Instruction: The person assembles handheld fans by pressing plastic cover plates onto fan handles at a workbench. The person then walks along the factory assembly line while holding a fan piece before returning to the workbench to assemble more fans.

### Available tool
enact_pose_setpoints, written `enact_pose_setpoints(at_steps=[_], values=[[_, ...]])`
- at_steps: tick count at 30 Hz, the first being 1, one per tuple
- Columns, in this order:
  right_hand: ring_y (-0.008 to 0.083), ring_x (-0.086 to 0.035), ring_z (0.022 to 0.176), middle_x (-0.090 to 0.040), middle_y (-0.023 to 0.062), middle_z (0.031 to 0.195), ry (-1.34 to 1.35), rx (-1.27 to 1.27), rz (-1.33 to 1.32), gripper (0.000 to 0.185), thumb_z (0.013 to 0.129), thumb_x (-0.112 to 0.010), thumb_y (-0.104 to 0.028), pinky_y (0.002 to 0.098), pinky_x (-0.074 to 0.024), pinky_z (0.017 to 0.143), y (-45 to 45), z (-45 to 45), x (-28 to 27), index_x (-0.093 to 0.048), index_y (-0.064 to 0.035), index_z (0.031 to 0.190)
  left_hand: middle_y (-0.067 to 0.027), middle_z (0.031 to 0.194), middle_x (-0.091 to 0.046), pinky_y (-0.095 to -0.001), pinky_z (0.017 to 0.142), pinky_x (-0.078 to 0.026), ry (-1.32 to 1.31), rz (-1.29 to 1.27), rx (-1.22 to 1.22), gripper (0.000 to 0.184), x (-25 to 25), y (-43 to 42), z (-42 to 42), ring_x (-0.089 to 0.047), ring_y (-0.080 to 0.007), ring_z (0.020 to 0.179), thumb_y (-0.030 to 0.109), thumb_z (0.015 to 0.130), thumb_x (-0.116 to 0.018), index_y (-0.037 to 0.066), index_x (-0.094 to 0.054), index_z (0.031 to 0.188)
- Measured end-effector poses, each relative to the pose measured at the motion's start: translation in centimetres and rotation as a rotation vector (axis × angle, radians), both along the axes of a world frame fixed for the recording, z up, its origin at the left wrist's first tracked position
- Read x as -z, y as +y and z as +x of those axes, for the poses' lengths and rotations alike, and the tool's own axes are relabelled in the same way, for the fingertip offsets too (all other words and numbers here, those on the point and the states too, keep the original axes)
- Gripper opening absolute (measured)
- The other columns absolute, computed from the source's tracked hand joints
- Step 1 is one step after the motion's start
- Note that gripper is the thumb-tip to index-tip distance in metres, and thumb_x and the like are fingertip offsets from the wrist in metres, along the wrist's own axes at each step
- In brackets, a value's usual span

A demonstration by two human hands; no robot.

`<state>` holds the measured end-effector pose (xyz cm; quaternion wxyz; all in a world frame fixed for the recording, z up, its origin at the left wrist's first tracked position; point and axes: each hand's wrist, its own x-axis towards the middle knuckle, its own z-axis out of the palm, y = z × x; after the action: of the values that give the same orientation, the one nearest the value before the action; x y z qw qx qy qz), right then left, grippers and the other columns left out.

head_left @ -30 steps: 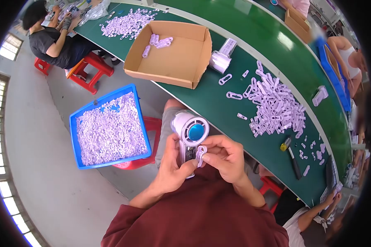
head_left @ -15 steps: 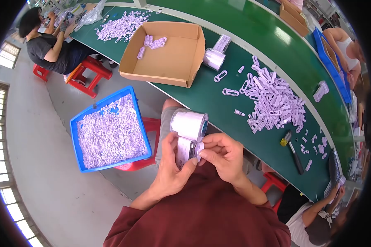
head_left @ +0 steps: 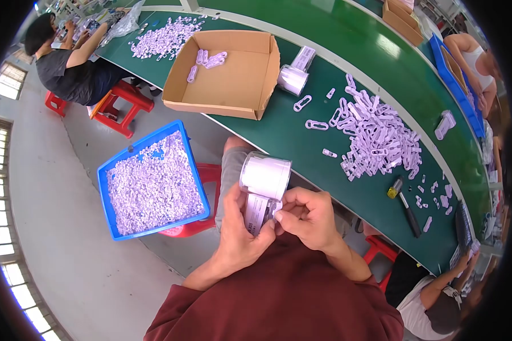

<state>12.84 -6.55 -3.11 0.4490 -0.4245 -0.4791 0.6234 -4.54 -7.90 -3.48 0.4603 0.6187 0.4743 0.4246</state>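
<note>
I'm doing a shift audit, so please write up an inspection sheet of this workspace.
Surface: green table, with parts spread on it.
Job's things: white device with a cylindrical head, held off the table; pile of lilac parts.
Clutter: hammer and scattered bits near the pile; cardboard box with a few parts inside; second device beside it.
Hands: left hand grips the white device; right hand pinches a small lilac part, mostly hidden, at its side.
Cables: nothing seen.
Surroundings: blue tray full of small pieces, over a red stool; co-workers nearby.
</note>
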Motion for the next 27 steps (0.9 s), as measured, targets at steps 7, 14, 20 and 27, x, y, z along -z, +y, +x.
enact_pose_setpoints(at_steps=[7,14,20,27], values=[[0.0135,-0.071,0.069,-0.072,0.0119,0.078,0.012,0.048,0.023,0.010,0.086,-0.067,0.001,0.0258,-0.0577,0.061,0.1,-0.6,0.6,-0.062,0.0084,0.090,-0.0277,0.131,-0.049,-0.0458,0.101,-0.047,0.135,0.101,-0.043,0.093,0.3,0.5,-0.2,-0.055,-0.0406,0.122,0.001,0.071,-0.069,-0.005,-0.020,0.149],[0.0126,-0.070,0.068,-0.071,0.0110,0.077,-0.023,0.028,0.053,0.011,0.086,-0.067,0.000,0.0252,-0.0565,0.060,0.2,-0.7,0.8,-0.062,0.0081,0.091,-0.0303,0.128,-0.052,-0.0470,0.097,-0.050,0.196,0.158,-0.065,0.090,0.3,0.6,-0.3,-0.059,-0.0443,0.116,0.001,0.070,-0.068,-0.009,-0.022,0.147],[0.0119,-0.070,0.067,-0.072,0.0107,0.077,-0.081,0.008,0.098,0.009,0.087,-0.067,0.000,0.0249,-0.0561,0.060,0.3,-1.0,0.2,-0.062,0.0076,0.089,-0.0320,0.131,-0.049,-0.0472,0.095,-0.051,0.252,0.233,-0.060,0.090,0.3,0.4,-0.6,-0.058,-0.0470,0.116,0.001,0.070,-0.068,-0.012,-0.021,0.146],[0.0120,-0.070,0.067,-0.071,0.0106,0.076,-0.008,-0.029,0.062,0.009,0.089,-0.067,0.000,0.0251,-0.0566,0.059,0.2,-0.8,0.4,-0.062,0.0071,0.088,-0.0359,0.134,-0.045,-0.0485,0.093,-0.051,0.314,0.238,-0.042,0.093,-0.6,0.0,-0.6,-0.058,-0.0490,0.115,0.003,0.073,-0.069,-0.014,-0.014,0.146]])
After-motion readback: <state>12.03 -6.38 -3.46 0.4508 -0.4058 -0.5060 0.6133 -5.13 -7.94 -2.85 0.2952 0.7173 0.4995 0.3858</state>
